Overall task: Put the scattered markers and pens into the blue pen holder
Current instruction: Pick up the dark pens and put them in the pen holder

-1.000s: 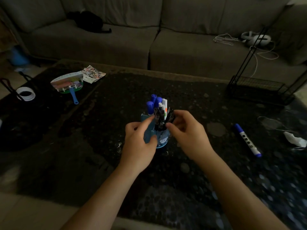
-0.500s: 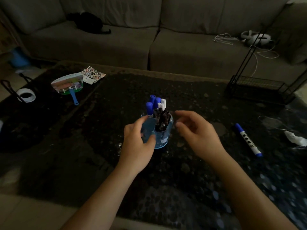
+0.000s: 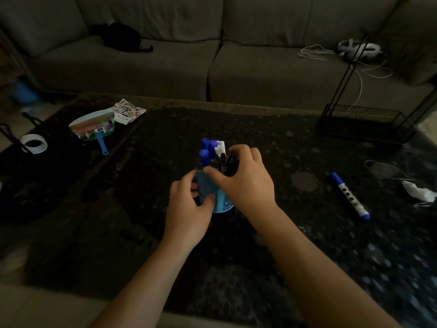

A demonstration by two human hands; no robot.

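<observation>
The left hand wraps the blue pen holder mid-table; the right hand cups its pens — grip unclear — one marker lies well right, untouched

A dim home living rm is shown, w/ a grey sectional sofa set behind a low dark speckled bench, white cables left on a seat cushion, and a hand fan & tape roll lying about.
</observation>
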